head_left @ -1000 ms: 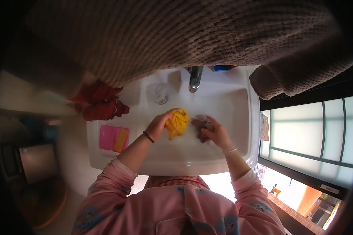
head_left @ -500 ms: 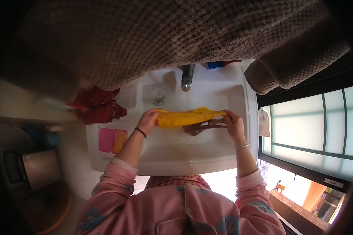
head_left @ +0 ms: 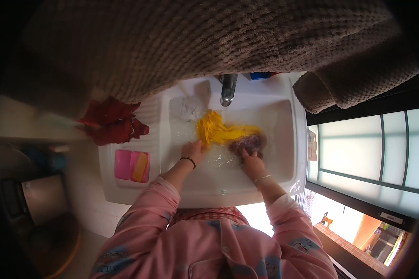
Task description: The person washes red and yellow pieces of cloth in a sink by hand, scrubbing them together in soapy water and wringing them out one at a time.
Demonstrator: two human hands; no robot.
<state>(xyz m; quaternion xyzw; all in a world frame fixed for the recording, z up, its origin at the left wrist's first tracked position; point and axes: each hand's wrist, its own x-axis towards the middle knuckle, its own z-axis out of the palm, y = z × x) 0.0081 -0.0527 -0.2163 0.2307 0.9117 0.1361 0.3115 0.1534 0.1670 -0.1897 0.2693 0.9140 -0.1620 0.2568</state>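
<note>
In the white sink basin (head_left: pixel 279 160) a wet yellow cloth (head_left: pixel 219 132) lies bunched in shallow, rippling water. My left hand (head_left: pixel 193 151) is at its lower left edge, fingers closed on a fold, the fingertips partly hidden. Against the yellow cloth's right end sits a dark purple-brown cloth (head_left: pixel 250 142), smeared by motion. My right hand (head_left: pixel 253 165) presses into that darker cloth with its fingers bent around part of it. Beyond the cloths, a metal faucet (head_left: pixel 228 90) reaches over the basin.
On the ledge left of the basin lie a dark red garment (head_left: pixel 116 125) and an opened pink soap box (head_left: pixel 123 163) with a yellow bar (head_left: pixel 139 167). A large brown waffle towel (head_left: pixel 209 42) hangs across the far side. A blue item (head_left: pixel 260 76) stands behind the faucet.
Both hands have lowered the stretched yellow cloth into the water, where it is now bunched. My right hand has moved left and down onto the darker cloth. The water is stirred up.
</note>
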